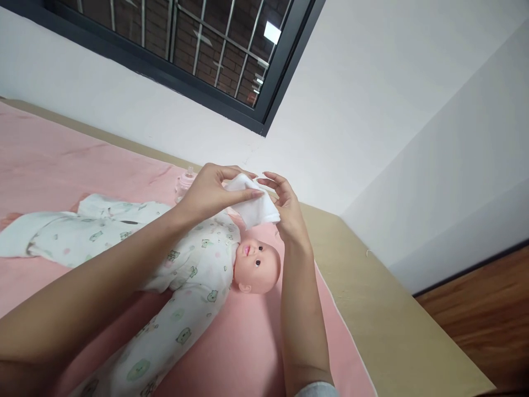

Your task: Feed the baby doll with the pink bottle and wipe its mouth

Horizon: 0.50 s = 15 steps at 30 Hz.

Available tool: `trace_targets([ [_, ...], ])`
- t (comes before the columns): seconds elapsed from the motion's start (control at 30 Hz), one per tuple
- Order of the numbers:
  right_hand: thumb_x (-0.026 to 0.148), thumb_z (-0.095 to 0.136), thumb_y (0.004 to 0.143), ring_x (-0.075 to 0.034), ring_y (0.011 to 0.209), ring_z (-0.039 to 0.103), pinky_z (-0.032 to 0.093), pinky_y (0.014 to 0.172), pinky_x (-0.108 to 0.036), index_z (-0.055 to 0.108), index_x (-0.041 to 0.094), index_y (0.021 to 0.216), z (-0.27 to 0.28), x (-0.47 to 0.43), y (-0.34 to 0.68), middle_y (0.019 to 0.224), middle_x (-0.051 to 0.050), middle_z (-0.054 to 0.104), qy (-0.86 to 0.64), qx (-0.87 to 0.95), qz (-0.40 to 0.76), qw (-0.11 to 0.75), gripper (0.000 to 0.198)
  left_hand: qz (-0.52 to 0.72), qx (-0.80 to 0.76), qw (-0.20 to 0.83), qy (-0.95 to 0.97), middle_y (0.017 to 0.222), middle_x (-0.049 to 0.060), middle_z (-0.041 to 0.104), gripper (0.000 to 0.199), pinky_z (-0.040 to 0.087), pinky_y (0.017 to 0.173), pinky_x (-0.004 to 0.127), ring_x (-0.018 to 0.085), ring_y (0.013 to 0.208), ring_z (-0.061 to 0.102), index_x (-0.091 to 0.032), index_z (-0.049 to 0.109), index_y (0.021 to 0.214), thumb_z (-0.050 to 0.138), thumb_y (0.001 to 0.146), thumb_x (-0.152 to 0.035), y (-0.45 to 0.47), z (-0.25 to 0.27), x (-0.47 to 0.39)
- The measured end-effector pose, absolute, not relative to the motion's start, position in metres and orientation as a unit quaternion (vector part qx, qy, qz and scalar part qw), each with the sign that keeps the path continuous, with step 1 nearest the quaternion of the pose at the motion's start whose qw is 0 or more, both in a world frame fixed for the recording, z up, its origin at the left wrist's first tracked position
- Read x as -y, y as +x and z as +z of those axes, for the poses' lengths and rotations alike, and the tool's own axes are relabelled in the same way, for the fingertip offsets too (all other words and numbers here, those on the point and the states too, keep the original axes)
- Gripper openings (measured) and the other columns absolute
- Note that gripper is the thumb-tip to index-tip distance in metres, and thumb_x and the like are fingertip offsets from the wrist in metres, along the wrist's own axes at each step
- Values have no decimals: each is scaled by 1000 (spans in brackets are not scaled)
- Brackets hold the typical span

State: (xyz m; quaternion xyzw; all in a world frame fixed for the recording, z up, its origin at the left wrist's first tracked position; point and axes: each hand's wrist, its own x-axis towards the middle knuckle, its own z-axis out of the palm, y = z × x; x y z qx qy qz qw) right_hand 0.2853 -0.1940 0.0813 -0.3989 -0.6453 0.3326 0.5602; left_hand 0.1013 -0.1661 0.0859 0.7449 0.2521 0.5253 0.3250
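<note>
A folded white cloth [254, 208] is held up between my two hands, above a baby doll [260, 267]. My left hand [212, 190] pinches the cloth's left part, its thumb lying across the front. At the cloth's right side, my right hand [287, 204] has fingers curled around the edge, partly hidden behind it. The doll lies on its back, head to the right, in white pyjamas [202, 264] printed with small green animals. Just beyond my left wrist stands a pink baby bottle [184, 182], partly covered by my hand.
A pink sheet [231, 342] lies under the doll on a beige surface [372, 309]. Behind rises a white wall [322, 110] with a dark-framed, barred window [198, 44]. Brown wood [483, 309] shows at the lower right.
</note>
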Motion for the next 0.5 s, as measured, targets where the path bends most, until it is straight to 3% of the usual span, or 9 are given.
trace_targets([
  [0.07, 37, 77, 75, -15, 90, 65, 58, 81, -32, 57, 30, 120, 81, 192, 289, 128, -3, 58, -402, 640, 331, 565, 50, 478, -279, 346, 758, 87, 3, 70, 35, 48, 68, 28, 21, 84, 64, -17, 72, 88, 65, 77, -49, 96, 88, 165],
  [0.17, 37, 76, 75, -14, 89, 65, 56, 89, -33, 61, 28, 114, 79, 186, 297, 121, -3, 62, -410, 632, 332, 568, 42, 294, -267, 358, 845, 65, -1, 58, 31, 36, 53, 24, 15, 63, 54, -16, 66, 70, 68, 74, -47, 88, 88, 161],
  [0.3, 38, 76, 75, -14, 86, 67, 55, 91, -34, 64, 25, 106, 69, 173, 307, 115, -3, 66, -434, 615, 360, 551, 36, 74, -221, 337, 912, 58, -3, 47, 28, 27, 49, 25, 11, 54, 42, -17, 59, 63, 69, 71, -41, 92, 80, 156],
  [0.5, 35, 75, 73, -13, 84, 66, 52, 92, -34, 67, 21, 99, 36, 144, 330, 107, -4, 70, -487, 567, 403, 528, 30, 52, -251, 295, 921, 60, -3, 46, 22, 22, 50, 27, 12, 56, 39, -17, 58, 65, 66, 70, -37, 109, 66, 153],
])
